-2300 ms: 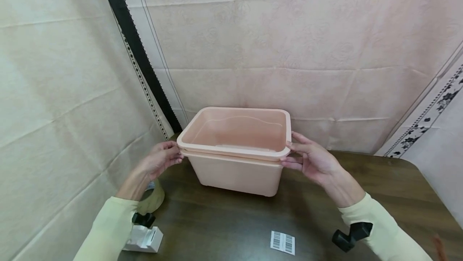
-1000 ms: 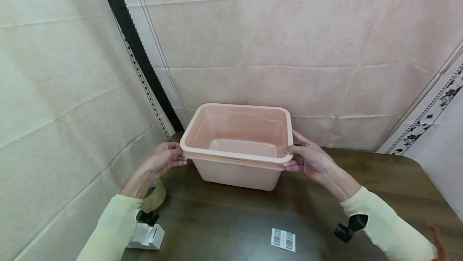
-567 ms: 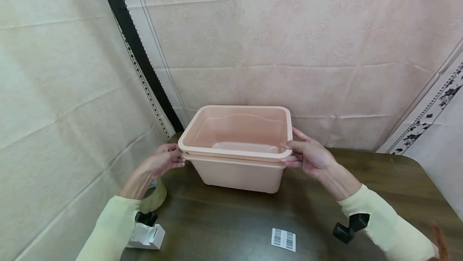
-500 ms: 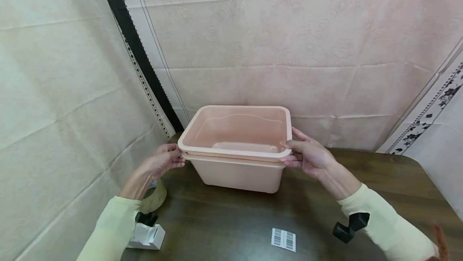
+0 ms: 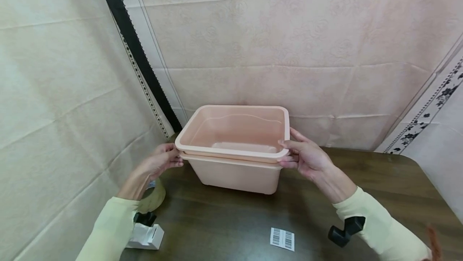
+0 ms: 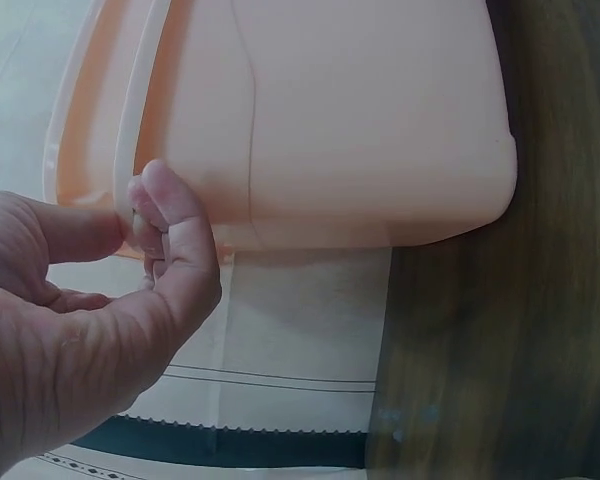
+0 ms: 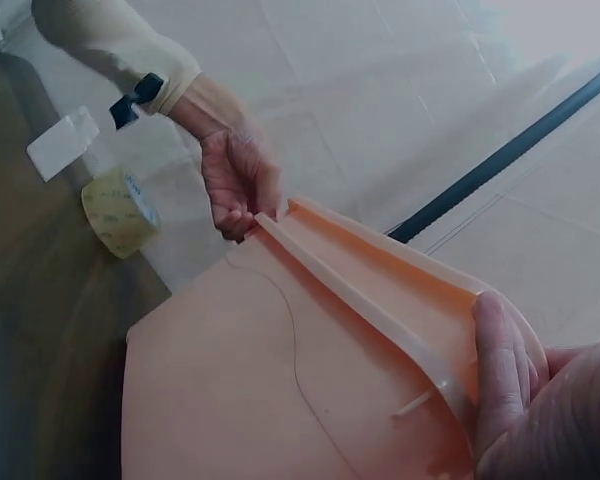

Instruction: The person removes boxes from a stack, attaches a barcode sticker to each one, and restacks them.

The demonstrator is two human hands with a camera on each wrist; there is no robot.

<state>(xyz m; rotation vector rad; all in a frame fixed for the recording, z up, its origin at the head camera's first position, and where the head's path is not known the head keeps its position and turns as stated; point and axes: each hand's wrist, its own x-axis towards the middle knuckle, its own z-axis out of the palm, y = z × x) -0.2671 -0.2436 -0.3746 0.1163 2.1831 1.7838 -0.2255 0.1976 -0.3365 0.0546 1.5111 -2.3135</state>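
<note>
Two pink plastic storage bins stand nested on the table in the head view, the upper bin (image 5: 231, 153) inside the lower bin (image 5: 235, 176). A narrow gap shows between their rims. My left hand (image 5: 162, 160) pinches the rim at the left end; in the left wrist view its thumb and curled fingers (image 6: 185, 220) are at the lower rim. At the right end my right hand (image 5: 311, 156) grips the upper bin, thumb over its rim and other fingers on the outside. The inside of the upper bin looks bare; the lower bin's inside is hidden.
A roll of tape (image 5: 157, 196) and a white box (image 5: 150, 237) lie by the left forearm. A barcode label (image 5: 282, 239) lies near the front of the dark wooden table (image 5: 217, 220). Pale cloth (image 5: 289, 52) hangs behind and at the left.
One second ago the upper bin sat lower, its rim close to the lower one; it has risen a little since. Over the last half second both hands and bins shift only slightly left.
</note>
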